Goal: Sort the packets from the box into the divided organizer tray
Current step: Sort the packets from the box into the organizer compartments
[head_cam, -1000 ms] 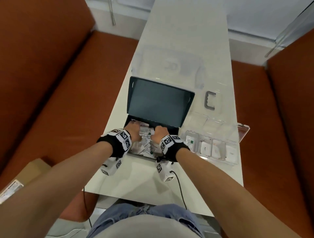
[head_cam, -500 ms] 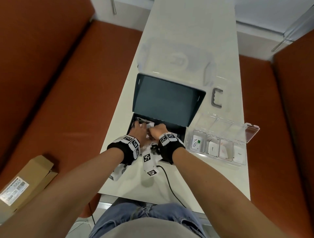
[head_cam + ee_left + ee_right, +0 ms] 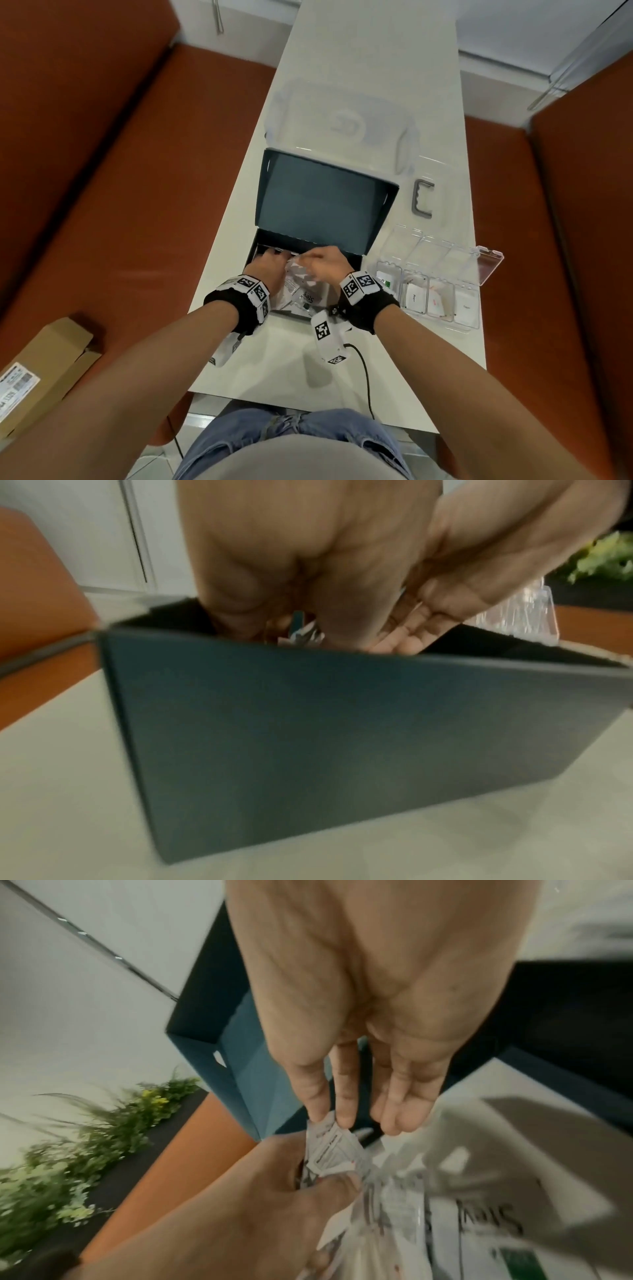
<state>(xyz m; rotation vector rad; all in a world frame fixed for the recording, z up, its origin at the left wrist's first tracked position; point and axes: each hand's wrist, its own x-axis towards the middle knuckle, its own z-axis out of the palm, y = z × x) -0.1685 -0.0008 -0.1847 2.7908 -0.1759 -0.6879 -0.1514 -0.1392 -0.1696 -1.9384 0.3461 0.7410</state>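
Observation:
A dark blue box (image 3: 325, 198) stands open on the white table, its lid raised at the back. Both hands are inside it among white packets (image 3: 305, 287). My left hand (image 3: 274, 257) grips a small bunch of packets (image 3: 332, 1161) at the box's far left. My right hand (image 3: 329, 1121) reaches across and pinches the top edge of one packet in that bunch between thumb and forefinger. In the left wrist view the box's front wall (image 3: 342, 737) hides most of the fingers. The clear divided organizer tray (image 3: 428, 250) lies right of the box, with packets in its near row.
A clear plastic lid (image 3: 342, 126) lies beyond the box, and a grey handle (image 3: 423, 198) is beside it. A black cable (image 3: 364, 377) runs off the table's near edge. Orange benches flank the table. A cardboard carton (image 3: 41, 370) rests on the left bench.
My right hand has moved left inside the box to meet the left hand, which has gathered a bunch of packets. The head view has shifted slightly.

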